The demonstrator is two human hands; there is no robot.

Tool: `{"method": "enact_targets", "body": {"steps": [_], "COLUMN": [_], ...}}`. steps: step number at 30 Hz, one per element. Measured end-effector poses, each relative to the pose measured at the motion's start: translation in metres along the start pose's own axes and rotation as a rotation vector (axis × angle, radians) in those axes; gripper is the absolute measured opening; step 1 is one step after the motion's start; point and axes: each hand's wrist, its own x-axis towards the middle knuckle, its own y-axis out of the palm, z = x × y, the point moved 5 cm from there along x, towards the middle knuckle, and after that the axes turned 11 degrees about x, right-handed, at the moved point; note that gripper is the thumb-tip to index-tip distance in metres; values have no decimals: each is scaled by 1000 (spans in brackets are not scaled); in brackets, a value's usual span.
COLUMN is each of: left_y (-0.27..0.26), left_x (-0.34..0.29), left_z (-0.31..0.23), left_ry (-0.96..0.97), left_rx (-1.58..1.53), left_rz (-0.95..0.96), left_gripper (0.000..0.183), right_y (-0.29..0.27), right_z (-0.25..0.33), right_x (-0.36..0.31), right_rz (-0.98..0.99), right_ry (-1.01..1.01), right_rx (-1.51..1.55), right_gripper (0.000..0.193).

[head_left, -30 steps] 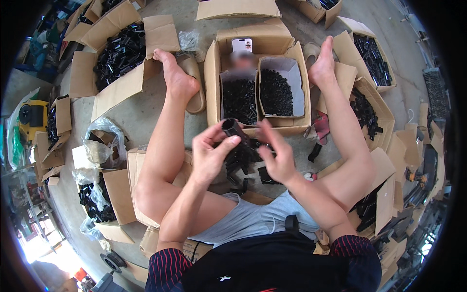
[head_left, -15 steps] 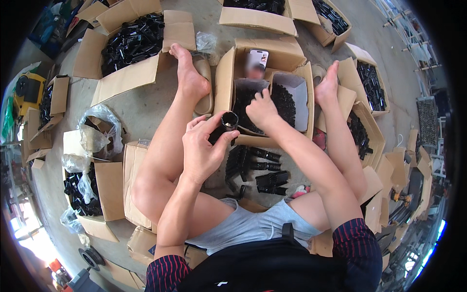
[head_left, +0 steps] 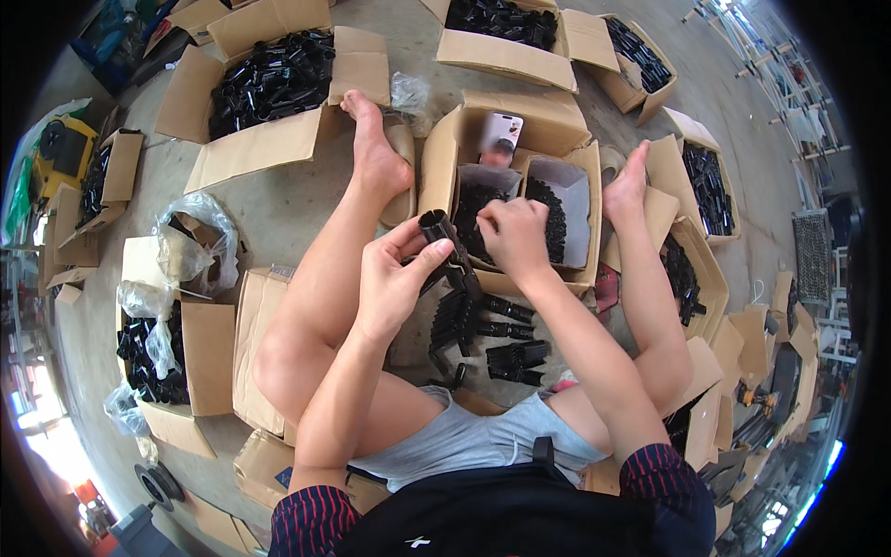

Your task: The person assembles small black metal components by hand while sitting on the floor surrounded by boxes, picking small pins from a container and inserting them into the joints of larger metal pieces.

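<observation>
Over the last half second the right hand [head_left: 513, 239] had drawn back to the near side of the bin [head_left: 486, 174] of small black parts [head_left: 476, 200], which suggested its reach was ending. Its fingers were bunched; whether they pinched anything could not be told. The left hand [head_left: 394, 283] held the black tube [head_left: 434, 225], now tipped, beside the carton [head_left: 444, 167].
</observation>
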Motion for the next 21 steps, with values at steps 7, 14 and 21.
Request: {"method": "enact_targets", "body": {"steps": [7,14,21], "left_y": [12,25,24], "left_x": [0,-3,3], "left_z": [17,25,31], "left_ry": [-171,-196,-173], "left_rx": [-140,-148,-131], "left_rz": [85,157,134], "left_gripper": [29,29,25], "right_y": [-69,-58,-40], "right_z": [57,52,53], "right_x": [-47,-66,-65], "right_rz": [-391,-440,-443], "right_ry": [215,272,233], "right_rx": [674,742,716], "right_gripper": [9,9,8]}}
